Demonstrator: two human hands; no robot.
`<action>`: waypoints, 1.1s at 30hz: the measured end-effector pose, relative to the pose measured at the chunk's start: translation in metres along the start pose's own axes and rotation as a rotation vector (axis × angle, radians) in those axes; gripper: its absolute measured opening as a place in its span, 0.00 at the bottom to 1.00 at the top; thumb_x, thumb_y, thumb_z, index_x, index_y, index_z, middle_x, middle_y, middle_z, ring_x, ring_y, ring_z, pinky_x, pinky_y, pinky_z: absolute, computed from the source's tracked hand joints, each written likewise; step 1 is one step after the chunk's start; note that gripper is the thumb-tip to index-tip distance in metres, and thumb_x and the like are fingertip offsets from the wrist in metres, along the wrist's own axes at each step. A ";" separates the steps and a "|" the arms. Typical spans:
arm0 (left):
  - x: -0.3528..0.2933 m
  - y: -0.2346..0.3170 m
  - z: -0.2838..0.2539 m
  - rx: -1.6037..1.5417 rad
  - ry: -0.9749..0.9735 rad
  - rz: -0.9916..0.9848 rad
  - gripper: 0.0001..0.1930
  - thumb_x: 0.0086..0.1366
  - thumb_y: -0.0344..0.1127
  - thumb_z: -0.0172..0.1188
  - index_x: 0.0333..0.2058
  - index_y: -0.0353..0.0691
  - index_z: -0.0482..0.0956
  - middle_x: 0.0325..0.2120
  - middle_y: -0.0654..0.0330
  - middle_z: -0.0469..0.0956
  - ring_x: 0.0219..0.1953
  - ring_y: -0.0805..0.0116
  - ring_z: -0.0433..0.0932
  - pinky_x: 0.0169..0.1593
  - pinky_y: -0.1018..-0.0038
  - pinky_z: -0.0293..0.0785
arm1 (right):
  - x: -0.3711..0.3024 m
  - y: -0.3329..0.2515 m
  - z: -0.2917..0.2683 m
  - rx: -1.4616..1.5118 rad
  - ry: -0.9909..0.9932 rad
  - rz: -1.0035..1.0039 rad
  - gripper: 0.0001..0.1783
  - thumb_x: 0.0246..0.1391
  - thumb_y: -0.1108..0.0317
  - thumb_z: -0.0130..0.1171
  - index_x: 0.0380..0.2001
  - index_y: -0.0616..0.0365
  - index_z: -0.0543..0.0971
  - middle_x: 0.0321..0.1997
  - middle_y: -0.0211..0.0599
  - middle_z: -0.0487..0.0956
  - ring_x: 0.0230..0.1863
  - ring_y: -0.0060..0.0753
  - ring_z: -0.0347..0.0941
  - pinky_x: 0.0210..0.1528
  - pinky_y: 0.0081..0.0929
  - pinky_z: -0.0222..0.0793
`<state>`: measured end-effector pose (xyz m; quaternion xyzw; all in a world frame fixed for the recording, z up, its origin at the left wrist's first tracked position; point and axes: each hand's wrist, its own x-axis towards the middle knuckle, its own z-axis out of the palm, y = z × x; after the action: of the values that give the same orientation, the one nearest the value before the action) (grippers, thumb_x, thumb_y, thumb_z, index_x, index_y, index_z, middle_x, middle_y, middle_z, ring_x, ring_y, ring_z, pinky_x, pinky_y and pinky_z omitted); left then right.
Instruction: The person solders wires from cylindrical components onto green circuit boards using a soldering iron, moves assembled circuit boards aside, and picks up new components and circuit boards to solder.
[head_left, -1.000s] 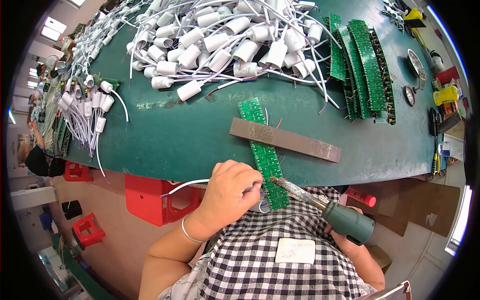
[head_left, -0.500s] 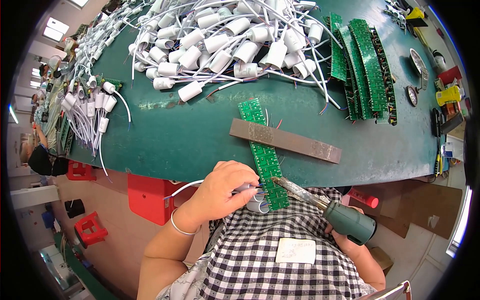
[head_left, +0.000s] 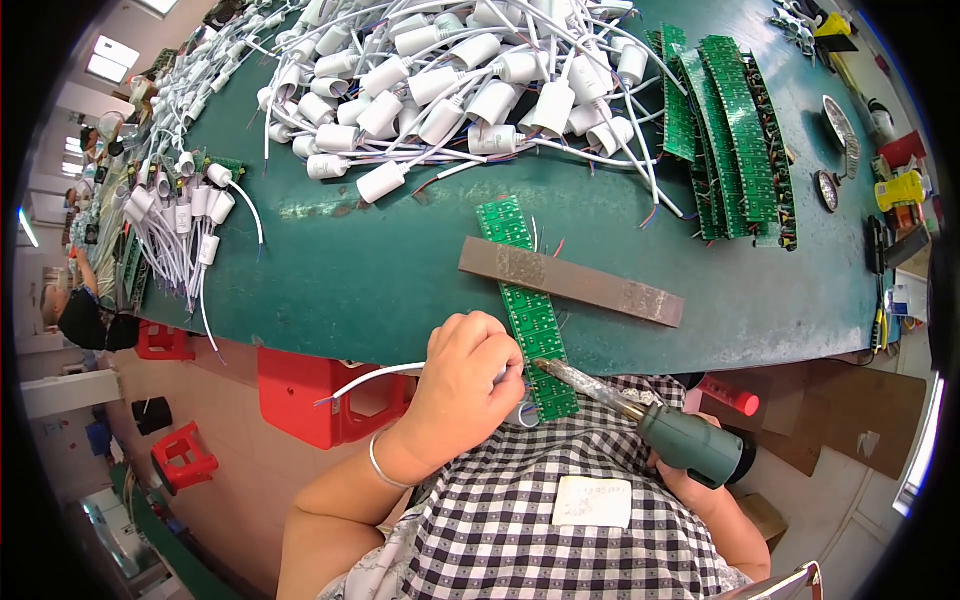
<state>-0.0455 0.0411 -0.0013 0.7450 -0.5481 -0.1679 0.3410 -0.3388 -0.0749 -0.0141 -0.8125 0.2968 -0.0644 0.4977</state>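
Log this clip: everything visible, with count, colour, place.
circuit strip: one, green, under bar
cabled cylinders: many, white, upper middle and left
stacked boards: several, green, upper right
bar: one, brown, across strip
soldering iron: one, dark green, lower right
table: one, green, centre
stools: three, red, left
small items: several, mixed colours, right edge
co-worker: at least one, dark clothing, far left
apron: one, black-and-white, lower centre
left hand: one, bare, holding cabled cylinder
right hand: one, bare, holding iron

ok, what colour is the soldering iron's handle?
The soldering iron's handle is dark green; it shows best in the head view.
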 end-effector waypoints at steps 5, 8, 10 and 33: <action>0.001 -0.001 0.000 0.002 -0.011 0.008 0.07 0.44 0.23 0.58 0.23 0.41 0.72 0.28 0.60 0.68 0.34 0.59 0.69 0.41 0.66 0.63 | 0.003 0.001 0.003 -0.033 0.015 -0.042 0.13 0.40 0.69 0.63 0.34 0.54 0.81 0.37 0.36 0.81 0.40 0.43 0.76 0.50 0.37 0.69; 0.001 -0.001 0.002 0.022 0.001 0.042 0.08 0.44 0.24 0.59 0.22 0.41 0.69 0.27 0.60 0.67 0.32 0.59 0.68 0.37 0.66 0.62 | 0.007 -0.003 0.003 0.040 -0.019 -0.010 0.13 0.40 0.69 0.63 0.34 0.54 0.81 0.37 0.36 0.81 0.39 0.42 0.76 0.49 0.36 0.70; 0.001 -0.002 0.004 -0.006 -0.002 0.036 0.08 0.44 0.24 0.58 0.22 0.40 0.68 0.27 0.58 0.67 0.32 0.58 0.68 0.37 0.65 0.64 | 0.008 -0.004 0.003 0.019 -0.006 -0.066 0.12 0.40 0.69 0.63 0.33 0.54 0.81 0.37 0.36 0.81 0.38 0.42 0.76 0.48 0.36 0.70; 0.004 -0.001 0.004 -0.074 -0.004 -0.007 0.08 0.44 0.24 0.58 0.22 0.38 0.68 0.25 0.56 0.69 0.30 0.55 0.70 0.36 0.63 0.66 | 0.076 -0.047 0.008 0.987 0.145 0.087 0.35 0.49 0.58 0.59 0.57 0.64 0.63 0.49 0.48 0.73 0.37 0.39 0.76 0.51 0.43 0.66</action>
<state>-0.0463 0.0366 -0.0040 0.7335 -0.5398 -0.1905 0.3666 -0.2542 -0.0946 0.0069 -0.4605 0.2985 -0.2324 0.8030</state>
